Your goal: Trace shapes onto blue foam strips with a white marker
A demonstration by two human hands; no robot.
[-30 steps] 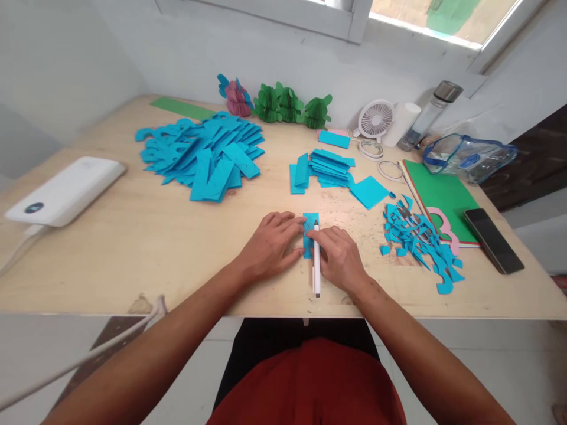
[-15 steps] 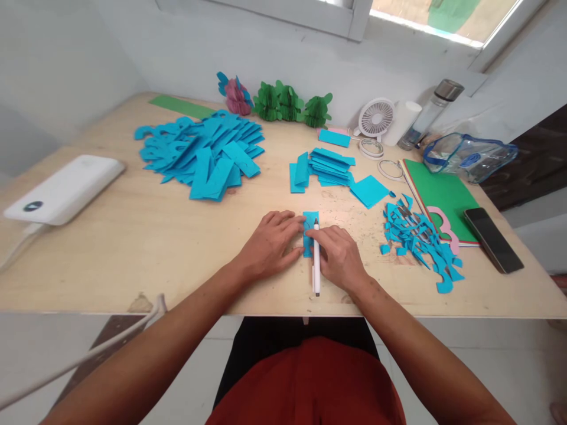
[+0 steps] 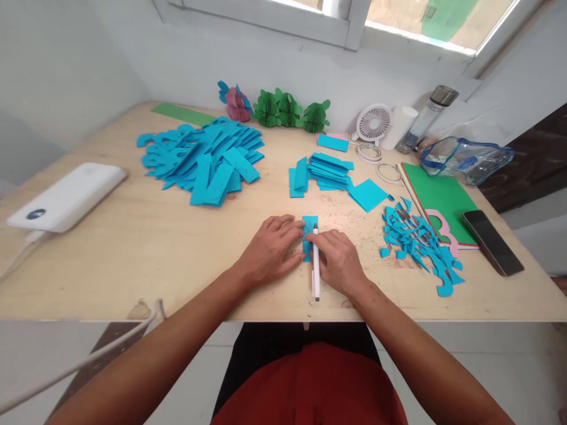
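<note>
Two hands (image 3: 273, 249) (image 3: 339, 258), white pen (image 3: 316, 268), blue paper (image 3: 309, 226)

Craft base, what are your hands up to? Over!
Left hand: fingertips at narrow blue paper strip. Right hand: holding slim white pen. Loose blue paper scraps rightward, not in the way.

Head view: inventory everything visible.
pen: 1, white, centre
strip: 1, blue, centre
pile: many, blue, left
stack: several, blue, centre
square: 1, blue, centre
scraps: many, blue, right
ornaments: 4, mostly green, back
band: 1, green, back
slip: 1, blue, back
fan: 1, white, back
cylinder: 1, white, back
bottle: 1, clear, back
tapes: 2+, white, back
pouch: 1, clear, right
sheets: several, green topmost, right
cutout: 1, pink, right
phone: 1, black, right
power bank: 1, white, left
cable: count unclear, white, left
table: 1, tan, centre
window: 1, white, top
shirt: 1, red, bottom
left hand: 1, bare, at strip
right hand: 1, bare, on pen
</note>
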